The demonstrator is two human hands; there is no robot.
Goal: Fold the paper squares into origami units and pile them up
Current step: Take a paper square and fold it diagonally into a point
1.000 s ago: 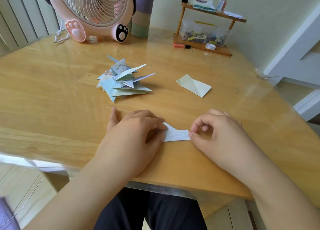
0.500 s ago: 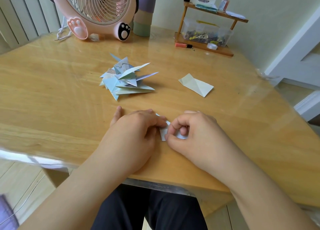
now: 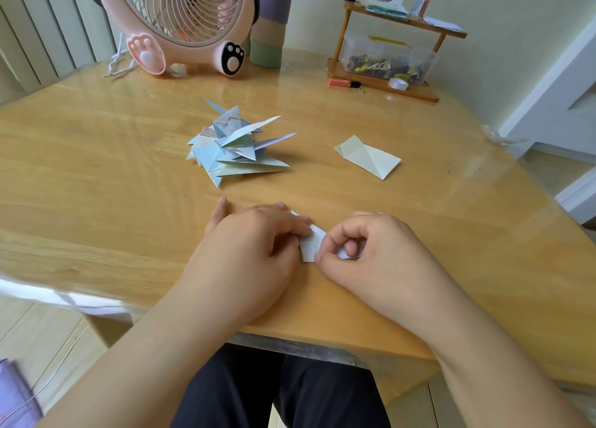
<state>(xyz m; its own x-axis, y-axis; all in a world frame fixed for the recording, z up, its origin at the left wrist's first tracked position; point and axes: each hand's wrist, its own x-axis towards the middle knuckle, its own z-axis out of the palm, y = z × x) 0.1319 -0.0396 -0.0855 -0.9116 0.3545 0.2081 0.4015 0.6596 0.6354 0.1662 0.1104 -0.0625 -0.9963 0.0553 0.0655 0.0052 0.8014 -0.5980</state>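
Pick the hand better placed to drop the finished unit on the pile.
Left, probably. The left hand lies nearly straight below the pile; the right hand would have to cross over it. Both still grip the paper unit.

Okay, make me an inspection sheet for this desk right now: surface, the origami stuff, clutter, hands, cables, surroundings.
Surface: glossy wooden table, reflections on it.
Job's things: pile of folded units mid-table; pale folded piece lying apart to its right; small paper being folded near the front edge.
Clutter: pink fan, pastel tumbler, wooden shelf holding a clear box, orange marker, tape roll.
Hands: left hand presses the paper down; right hand pinches its edge.
Cables: white cord by the fan.
Surroundings: wall behind, white door frame at right.
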